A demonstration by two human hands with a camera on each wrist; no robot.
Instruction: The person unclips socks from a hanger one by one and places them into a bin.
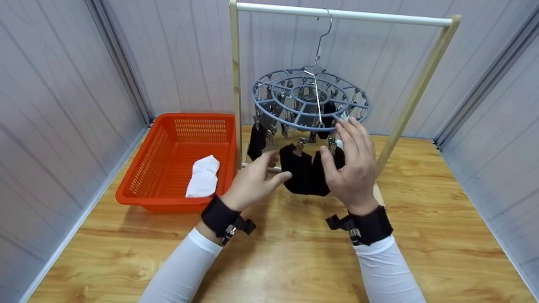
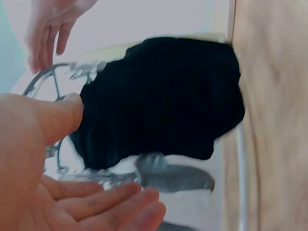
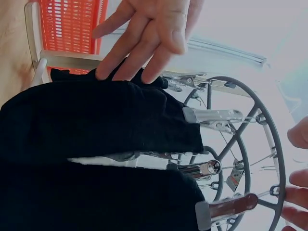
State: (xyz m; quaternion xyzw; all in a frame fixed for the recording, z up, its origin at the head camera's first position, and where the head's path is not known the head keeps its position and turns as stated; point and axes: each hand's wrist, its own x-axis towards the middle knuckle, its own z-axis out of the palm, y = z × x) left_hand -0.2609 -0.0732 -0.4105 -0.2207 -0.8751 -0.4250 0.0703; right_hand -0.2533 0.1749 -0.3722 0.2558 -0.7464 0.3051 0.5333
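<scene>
A round blue-grey clip hanger (image 1: pixel 301 114) hangs by its hook, with metal clips around its rings. Black socks (image 1: pixel 299 172) are clipped at its front, their two clipped ends side by side. My left hand (image 1: pixel 257 181) is at their left side, thumb and fingers apart, the thumb overlapping the edge in the head view. In the left wrist view the black fabric (image 2: pixel 163 101) lies beyond the left thumb. My right hand (image 1: pixel 353 162) is raised at the hanger's front right, fingers extended, close to the outer ring and over the right-hand sock. Neither hand grips anything.
An orange basket (image 1: pixel 126 185) on the left holds a white sock-like cloth (image 1: pixel 204 176). A wooden stand with a white top rail (image 1: pixel 379 16) carries the hanger. More dark pieces (image 1: pixel 257 141) hang behind. Panelled walls (image 1: pixel 54 105) enclose the wooden tabletop (image 1: pixel 446 235).
</scene>
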